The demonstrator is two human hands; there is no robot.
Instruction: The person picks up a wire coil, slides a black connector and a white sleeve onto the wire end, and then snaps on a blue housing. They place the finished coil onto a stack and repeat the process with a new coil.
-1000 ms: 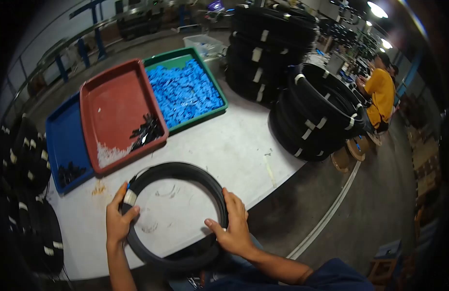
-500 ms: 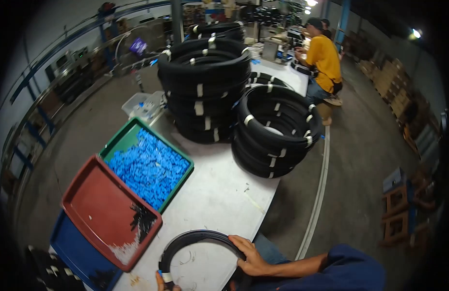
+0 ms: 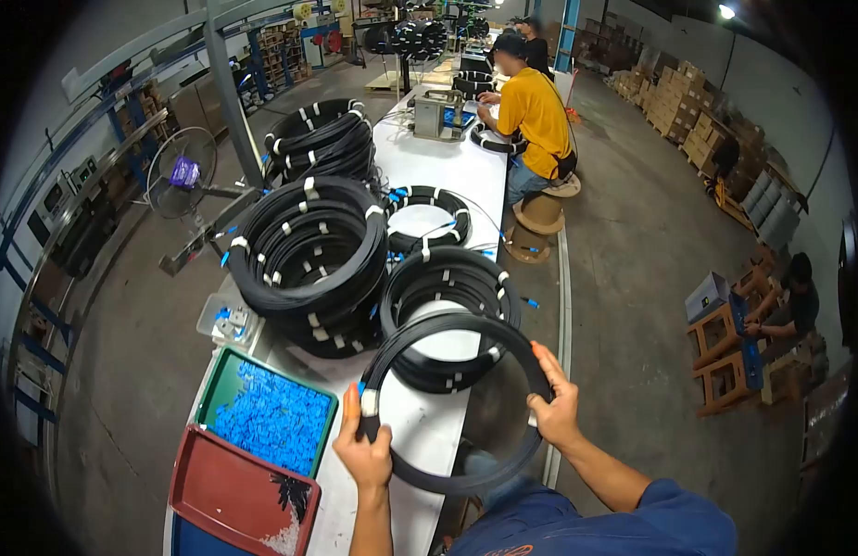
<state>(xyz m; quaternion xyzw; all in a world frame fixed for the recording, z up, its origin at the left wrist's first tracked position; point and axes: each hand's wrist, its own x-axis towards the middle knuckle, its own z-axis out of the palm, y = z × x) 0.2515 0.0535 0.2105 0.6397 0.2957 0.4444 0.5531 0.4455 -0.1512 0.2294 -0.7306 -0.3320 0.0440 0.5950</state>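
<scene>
A ring-shaped coil of black cable is raised over the table's near edge, tilted toward me. My left hand grips its left side beside a white tape band, where a bit of blue shows near the fingertips. On the opposite side, my right hand is wrapped round the coil. Just beyond it stands a stack of similar coils with white bands, which the held coil partly overlaps in view. A taller coil stack rises to the left.
On the white table, a green tray holds many small blue pieces. A red tray and a blue tray lie nearer me. Further along, a person in a yellow shirt sits on a wooden spool.
Both hands have lifted the coil from the table's near end and carried it forward to the smaller stack. My view has risen and now takes in more of the table.
</scene>
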